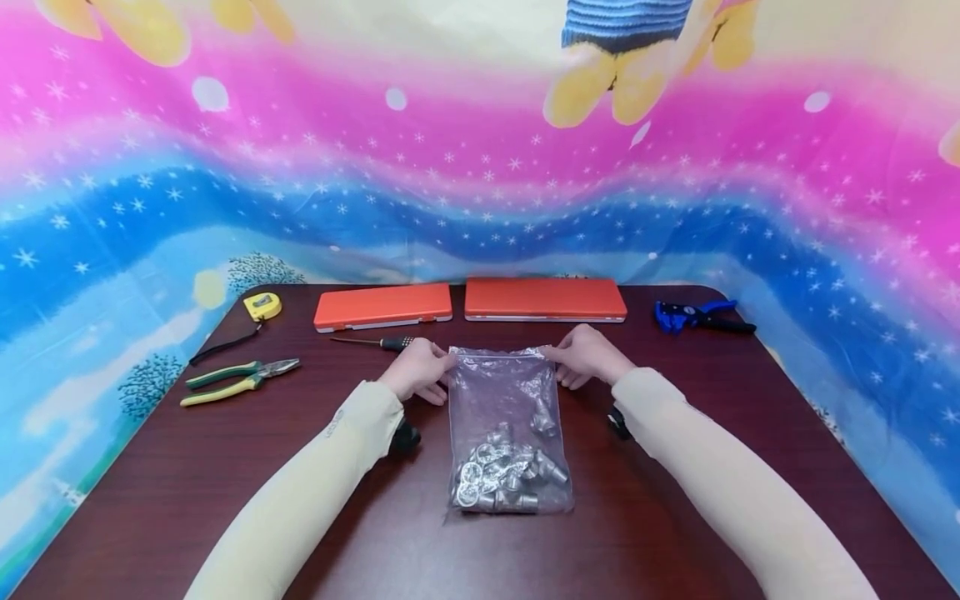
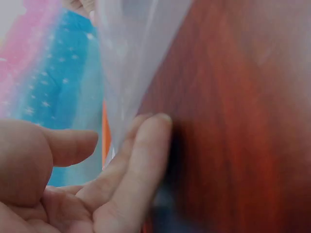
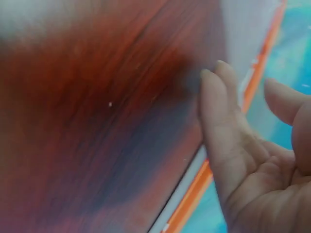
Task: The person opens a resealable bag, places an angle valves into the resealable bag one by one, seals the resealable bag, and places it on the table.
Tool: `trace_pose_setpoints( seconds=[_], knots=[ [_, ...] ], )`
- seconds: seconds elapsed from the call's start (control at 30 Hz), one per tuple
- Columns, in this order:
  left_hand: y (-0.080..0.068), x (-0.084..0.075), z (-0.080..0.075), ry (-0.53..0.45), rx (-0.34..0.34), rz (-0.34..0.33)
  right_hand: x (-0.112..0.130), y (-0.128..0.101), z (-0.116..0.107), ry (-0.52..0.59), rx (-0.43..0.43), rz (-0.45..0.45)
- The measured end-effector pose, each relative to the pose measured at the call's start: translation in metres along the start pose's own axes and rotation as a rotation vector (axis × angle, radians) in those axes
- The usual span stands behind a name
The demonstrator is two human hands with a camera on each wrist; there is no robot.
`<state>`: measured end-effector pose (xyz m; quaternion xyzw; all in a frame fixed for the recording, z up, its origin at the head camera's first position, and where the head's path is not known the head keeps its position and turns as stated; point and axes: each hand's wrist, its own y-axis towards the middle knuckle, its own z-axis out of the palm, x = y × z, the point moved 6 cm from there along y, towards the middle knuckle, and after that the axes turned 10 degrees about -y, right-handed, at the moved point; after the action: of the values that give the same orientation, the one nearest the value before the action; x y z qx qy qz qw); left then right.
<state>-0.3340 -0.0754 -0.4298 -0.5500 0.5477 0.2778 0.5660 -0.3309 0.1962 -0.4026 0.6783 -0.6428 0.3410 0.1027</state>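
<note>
A clear zip bag (image 1: 504, 392) lies on the dark wooden table, its seal strip at the far end. Several shiny metal fittings (image 1: 510, 475), ring and short tube shapes, are gathered mostly in its near end. My left hand (image 1: 418, 368) is at the bag's top left corner, fingertips right at the edge. In the left wrist view a gap shows between thumb (image 2: 73, 145) and fingers (image 2: 141, 160), with the bag's edge running between them. At the top right corner is my right hand (image 1: 588, 358), its thumb (image 3: 282, 99) likewise apart from its extended fingers (image 3: 218, 102).
Two flat orange cases (image 1: 382, 307) lie along the back. A screwdriver (image 1: 393, 342) is just beyond my left hand. On the left are combination pliers (image 1: 251, 379) and a yellow tape measure (image 1: 262, 306); blue and black wire strippers (image 1: 701, 317) lie far right.
</note>
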Motion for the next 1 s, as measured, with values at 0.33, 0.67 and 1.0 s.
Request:
trace_pose_setpoints(
  seconds=[0.33, 0.67, 1.0],
  knots=[
    [-0.018, 0.01, 0.006, -0.05, 0.112, -0.063, -0.004, -0.024, 0.018, 0.086, 0.145, 0.056],
    [0.002, 0.012, 0.002, -0.136, 0.045, -0.059, 0.0, -0.005, 0.016, 0.078, 0.053, 0.07],
    [0.005, 0.011, 0.004, -0.133, 0.004, -0.055, -0.003, -0.001, 0.017, 0.0, -0.002, 0.079]
  ],
)
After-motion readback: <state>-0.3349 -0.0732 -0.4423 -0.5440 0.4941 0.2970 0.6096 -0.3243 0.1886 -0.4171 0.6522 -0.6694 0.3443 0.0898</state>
